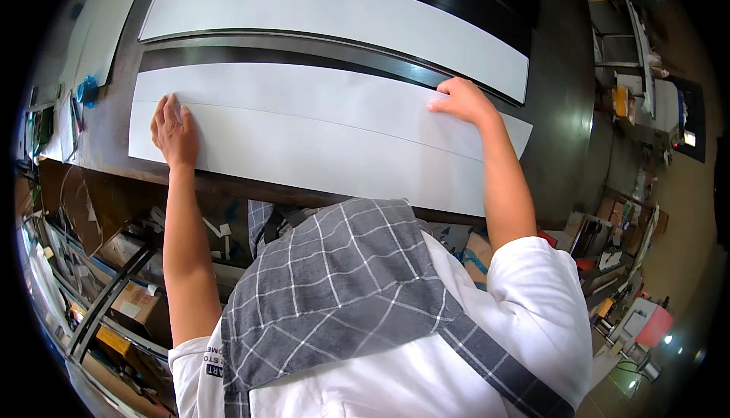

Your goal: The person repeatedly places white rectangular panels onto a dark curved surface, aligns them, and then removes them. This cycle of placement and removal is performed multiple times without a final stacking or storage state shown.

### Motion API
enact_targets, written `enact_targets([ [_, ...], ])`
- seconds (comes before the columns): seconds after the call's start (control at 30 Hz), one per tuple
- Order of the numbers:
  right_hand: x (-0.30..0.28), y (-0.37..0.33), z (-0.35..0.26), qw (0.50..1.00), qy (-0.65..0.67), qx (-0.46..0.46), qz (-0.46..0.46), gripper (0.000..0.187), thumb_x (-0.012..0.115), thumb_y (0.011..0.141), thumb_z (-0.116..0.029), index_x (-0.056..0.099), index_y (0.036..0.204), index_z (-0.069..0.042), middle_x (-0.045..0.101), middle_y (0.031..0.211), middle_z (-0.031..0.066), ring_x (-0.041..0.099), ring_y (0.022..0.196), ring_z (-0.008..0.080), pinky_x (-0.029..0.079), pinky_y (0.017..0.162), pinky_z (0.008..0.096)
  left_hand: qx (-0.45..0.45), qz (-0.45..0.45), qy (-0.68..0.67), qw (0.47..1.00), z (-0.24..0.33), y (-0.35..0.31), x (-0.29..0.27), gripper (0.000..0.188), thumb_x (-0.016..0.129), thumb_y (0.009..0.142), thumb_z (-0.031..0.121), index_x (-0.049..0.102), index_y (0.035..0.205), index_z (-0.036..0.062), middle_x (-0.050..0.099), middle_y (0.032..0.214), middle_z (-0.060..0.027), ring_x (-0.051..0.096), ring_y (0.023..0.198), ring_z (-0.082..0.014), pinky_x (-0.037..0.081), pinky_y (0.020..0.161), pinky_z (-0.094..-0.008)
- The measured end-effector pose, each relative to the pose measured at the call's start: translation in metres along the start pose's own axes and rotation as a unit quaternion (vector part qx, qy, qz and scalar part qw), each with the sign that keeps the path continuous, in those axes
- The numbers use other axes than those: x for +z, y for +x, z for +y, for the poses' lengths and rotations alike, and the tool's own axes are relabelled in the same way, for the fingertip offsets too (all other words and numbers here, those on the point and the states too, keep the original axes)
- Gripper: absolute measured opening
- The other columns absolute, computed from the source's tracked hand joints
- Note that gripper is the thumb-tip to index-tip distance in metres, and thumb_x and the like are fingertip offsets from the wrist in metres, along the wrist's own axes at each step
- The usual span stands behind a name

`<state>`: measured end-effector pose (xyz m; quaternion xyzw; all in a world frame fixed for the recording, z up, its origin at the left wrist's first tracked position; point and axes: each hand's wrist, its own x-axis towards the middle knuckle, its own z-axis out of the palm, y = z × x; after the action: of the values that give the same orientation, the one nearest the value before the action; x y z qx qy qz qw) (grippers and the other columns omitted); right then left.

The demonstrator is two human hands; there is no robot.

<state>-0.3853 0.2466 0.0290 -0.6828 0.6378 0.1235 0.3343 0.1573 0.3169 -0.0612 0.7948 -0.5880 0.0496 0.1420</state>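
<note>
Dark, faintly shiny, the table (561, 125) fills the far half of my view, with a loaded shelf (95, 315) at 8 o'clock and a pink-and-white machine (642, 330) at 4. At 12 o'clock I see the near sheet (323, 148), long and white, lying along the table's near edge; a thin line runs lengthwise across it, fold or seam, I cannot tell. Beyond it, also toward 12, lies the far sheet (334, 19). Between 9 and 10, I have the left hand (175, 133) palm down on the near sheet, fingers slightly spread. Between 1 and 2, the right hand (464, 102) meets the sheet's far edge, thumb and forefinger apart; whether they pinch the sheet, I cannot tell. Something blue (87, 92) sits at 10 o'clock, and a checked apron (327, 273) covers 6.
</note>
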Motion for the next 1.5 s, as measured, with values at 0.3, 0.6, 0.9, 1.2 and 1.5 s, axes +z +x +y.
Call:
enact_targets([
  [0.3,0.011,0.001,0.009,0.999,0.000,-0.025,0.035,0.035,0.075,0.070,-0.032,0.059,0.070,-0.001,0.056,0.064,0.0127,0.054,0.062,0.0236,0.041,0.061,0.0380,-0.011,-0.010,0.001,1.000,0.007,0.002,-0.003,0.044,0.045,0.095,0.034,0.051,0.135,0.0165,0.043,0.145,-0.0054,0.034,0.136,-0.0276,0.024,0.112,-0.0443],
  [0.6,0.081,-0.038,-0.036,0.960,-0.086,-0.016,0.266,0.087,0.070,0.077,-0.047,0.032,0.142,-0.002,0.029,0.148,0.0231,0.023,0.141,0.0377,0.015,0.113,0.0584,0.048,0.014,0.008,0.999,-0.022,0.005,0.010,0.043,0.046,0.095,0.033,0.053,0.133,0.0128,0.048,0.141,-0.0074,0.041,0.130,-0.0297,0.029,0.109,-0.0422],
  [0.9,0.123,-0.093,0.093,0.914,-0.048,0.167,0.368,0.084,0.046,0.092,-0.056,0.021,0.149,0.000,0.017,0.156,0.0230,0.014,0.146,0.0361,0.010,0.116,0.0552,0.022,-0.008,0.034,0.999,-0.015,0.003,0.004,0.044,0.043,0.096,0.035,0.051,0.135,0.0143,0.046,0.142,-0.0056,0.039,0.132,-0.0298,0.028,0.109,-0.0427],
  [1.2,0.067,-0.093,0.173,0.785,0.283,0.214,0.508,0.059,0.046,0.096,-0.042,0.047,0.133,0.004,0.042,0.141,0.0223,0.044,0.128,0.0343,0.035,0.104,0.0478,0.126,0.044,-0.028,0.991,0.025,0.013,0.008,0.043,0.056,0.093,0.026,0.052,0.132,0.0077,0.052,0.136,-0.0117,0.045,0.127,-0.0300,0.031,0.108,-0.0416],
  [1.5,-0.034,-0.013,0.193,0.671,0.625,0.185,0.354,0.047,0.047,0.097,-0.037,0.058,0.120,0.002,0.062,0.121,0.0155,0.060,0.110,0.0256,0.047,0.092,0.0403,0.285,-0.116,-0.027,0.951,0.226,0.054,0.012,0.065,0.055,0.093,0.035,0.031,0.149,0.0116,0.026,0.156,-0.0098,0.020,0.146,-0.0268,0.015,0.117,-0.0475],
])
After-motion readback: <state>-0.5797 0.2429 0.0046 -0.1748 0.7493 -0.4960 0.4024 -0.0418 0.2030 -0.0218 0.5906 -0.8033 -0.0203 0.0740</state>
